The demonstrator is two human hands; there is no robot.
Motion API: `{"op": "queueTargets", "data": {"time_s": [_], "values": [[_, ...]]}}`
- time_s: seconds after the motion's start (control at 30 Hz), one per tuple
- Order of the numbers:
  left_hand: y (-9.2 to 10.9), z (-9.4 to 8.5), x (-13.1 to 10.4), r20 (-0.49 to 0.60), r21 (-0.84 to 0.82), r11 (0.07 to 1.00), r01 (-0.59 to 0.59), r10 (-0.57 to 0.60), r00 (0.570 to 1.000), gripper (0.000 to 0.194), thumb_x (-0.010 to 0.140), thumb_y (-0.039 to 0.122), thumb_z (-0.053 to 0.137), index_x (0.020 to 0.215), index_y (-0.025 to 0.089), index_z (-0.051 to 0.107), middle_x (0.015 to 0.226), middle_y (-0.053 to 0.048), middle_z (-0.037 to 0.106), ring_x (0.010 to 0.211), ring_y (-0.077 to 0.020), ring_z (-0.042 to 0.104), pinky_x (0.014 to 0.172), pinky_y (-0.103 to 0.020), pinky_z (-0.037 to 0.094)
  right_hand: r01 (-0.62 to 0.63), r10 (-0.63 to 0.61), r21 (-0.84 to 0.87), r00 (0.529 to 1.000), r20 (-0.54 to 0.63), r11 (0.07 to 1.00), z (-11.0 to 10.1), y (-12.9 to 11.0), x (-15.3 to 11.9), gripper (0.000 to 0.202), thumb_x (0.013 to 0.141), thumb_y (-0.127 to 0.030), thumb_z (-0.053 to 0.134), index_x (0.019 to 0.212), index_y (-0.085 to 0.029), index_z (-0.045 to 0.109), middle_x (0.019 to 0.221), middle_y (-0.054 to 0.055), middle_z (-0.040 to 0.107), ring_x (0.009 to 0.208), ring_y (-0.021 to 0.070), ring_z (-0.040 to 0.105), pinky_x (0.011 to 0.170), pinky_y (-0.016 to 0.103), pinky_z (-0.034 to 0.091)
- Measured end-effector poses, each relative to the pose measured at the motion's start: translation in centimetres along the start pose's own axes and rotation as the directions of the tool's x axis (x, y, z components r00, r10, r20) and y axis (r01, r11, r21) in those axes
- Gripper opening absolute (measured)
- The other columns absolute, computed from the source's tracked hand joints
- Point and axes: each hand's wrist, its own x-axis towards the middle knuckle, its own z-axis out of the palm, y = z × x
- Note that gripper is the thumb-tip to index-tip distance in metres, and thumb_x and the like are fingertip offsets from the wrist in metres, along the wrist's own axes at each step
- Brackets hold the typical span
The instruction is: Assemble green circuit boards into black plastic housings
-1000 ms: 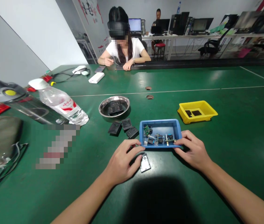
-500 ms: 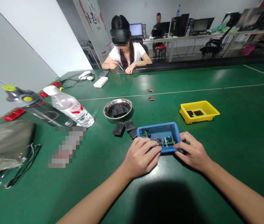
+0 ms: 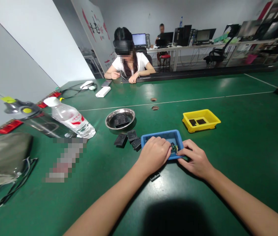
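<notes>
A small blue plastic bin (image 3: pixel 161 133) with green circuit boards in it sits in front of me. My left hand (image 3: pixel 155 152) reaches over its front wall, fingers curled down inside; the fingertips are hidden. Right beside them shows a circuit board (image 3: pixel 174 148). My right hand (image 3: pixel 194 159) pinches the bin's right front corner between thumb and fingers. Below my left wrist lies a small black plastic part (image 3: pixel 155 177). Several black plastic housings (image 3: pixel 132 136) lie left of the bin, and a round steel bowl (image 3: pixel 107 124) behind them holds more black parts.
A yellow bin (image 3: pixel 211 126) with dark pieces stands to the right. At left are a water bottle (image 3: pixel 71 118), a grey drinking bottle (image 3: pixel 43 121) and an olive bag (image 3: pixel 3 157). Across the green table sits a person (image 3: pixel 129 62) beside a long black bar (image 3: pixel 190 74).
My left hand has moved from the bin's front edge up and into it, fingers curling. The small black part now shows on the table below my wrist. My right hand stays on the bin.
</notes>
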Motion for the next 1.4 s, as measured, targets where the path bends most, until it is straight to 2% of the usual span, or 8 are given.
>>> {"op": "queueTargets", "data": {"time_s": [0.3,0.53,0.67,0.97,1.1,1.17,1.27,1.4], "values": [[-0.5,-1.4,-2.9,-0.243,-0.36,0.918,0.166,-0.264,0.933,0.017,0.101,0.024,0.059,0.087,0.019,0.066,0.079,-0.003,0.073,0.071,-0.016,0.068,0.068,-0.029,0.054,-0.305,0.305,0.12,0.952,0.018,0.945,0.3,1.3,0.4,0.007,0.087,-0.022,0.07,0.08,-0.021,0.071,0.078,0.002,0.062,0.065,0.0153,0.06,0.061,0.028,0.053],[-1.6,-0.5,-6.1,-0.056,-0.573,0.783,0.243,-0.333,0.941,0.012,0.094,0.02,0.064,0.084,0.02,0.069,0.081,-0.003,0.075,0.075,-0.017,0.07,0.073,-0.03,0.053,-0.452,0.457,0.083,0.888,-0.046,0.888,1.4,4.0,1.8,0.024,0.088,-0.039,0.068,0.104,-0.021,0.071,0.092,0.007,0.073,0.071,0.0191,0.067,0.062,0.031,0.055],[-1.4,0.0,-6.8,-0.009,-0.599,0.769,0.223,-0.286,0.958,0.012,0.094,0.018,0.062,0.085,0.02,0.07,0.081,-0.002,0.075,0.076,-0.0162,0.07,0.072,-0.028,0.052,-0.582,0.574,0.005,0.801,-0.17,0.813,0.9,5.5,2.0,0.048,0.093,-0.047,0.056,0.129,-0.015,0.06,0.072,0.001,0.068,0.062,0.0192,0.064,0.064,0.032,0.053],[-1.0,0.4,-7.1,0.05,-0.649,0.747,0.146,-0.149,0.988,0.016,0.098,0.02,0.057,0.089,0.018,0.07,0.083,-0.006,0.073,0.077,-0.0161,0.068,0.072,-0.027,0.052,-0.684,0.629,-0.23,0.728,-0.273,0.692,-2.2,8.4,2.1,0.044,0.075,-0.068,0.066,0.075,-0.025,0.058,0.051,-0.001,0.055,0.048,0.0207,0.053,0.055,0.032,0.037],[-1.0,0.7,-7.2,0.0,-0.654,0.75,0.102,-0.135,0.991,0.015,0.099,0.02,0.056,0.091,0.018,0.068,0.085,-0.006,0.071,0.076,-0.0149,0.066,0.072,-0.026,0.053,-0.644,0.576,-0.271,0.763,-0.293,0.715,-3.1,7.4,1.5,0.038,0.078,-0.061,0.066,0.076,-0.024,0.059,0.054,-0.001,0.057,0.05,0.02,0.055,0.055,0.032,0.041],[-1.1,0.7,-7.2,-0.049,-0.639,0.767,0.065,-0.125,0.991,0.012,0.099,0.019,0.056,0.095,0.017,0.067,0.089,-0.007,0.07,0.08,-0.015,0.066,0.074,-0.026,0.055,-0.535,0.455,-0.313,0.84,-0.296,0.785,-3.5,6.4,1.3,0.029,0.079,-0.051,0.069,0.077,-0.024,0.06,0.059,0.0,0.061,0.053,0.0193,0.056,0.057,0.032,0.044],[-1.1,0.6,-7.2,-0.163,-0.546,0.838,-0.014,-0.089,0.983,0.011,0.099,0.017,0.056,0.105,0.017,0.065,0.099,-0.009,0.071,0.093,-0.0176,0.068,0.084,-0.03,0.058,-0.047,-0.041,-0.421,0.98,-0.196,0.906,-3.6,4.5,1.2,0.014,0.084,-0.027,0.072,0.081,-0.024,0.059,0.063,-0.001,0.064,0.054,0.0174,0.058,0.057,0.03,0.047],[-1.2,0.3,-7.4,-0.255,-0.447,0.892,-0.064,-0.059,0.965,0.027,0.098,0.014,0.059,0.124,0.018,0.06,0.123,-0.015,0.068,0.117,-0.0227,0.065,0.102,-0.04,0.056,0.231,-0.254,-0.374,0.967,-0.013,0.898,-2.3,2.0,1.2,0.011,0.089,-0.023,0.07,0.089,-0.025,0.06,0.071,0.0,0.069,0.064,0.0181,0.064,0.065,0.03,0.054]]}}
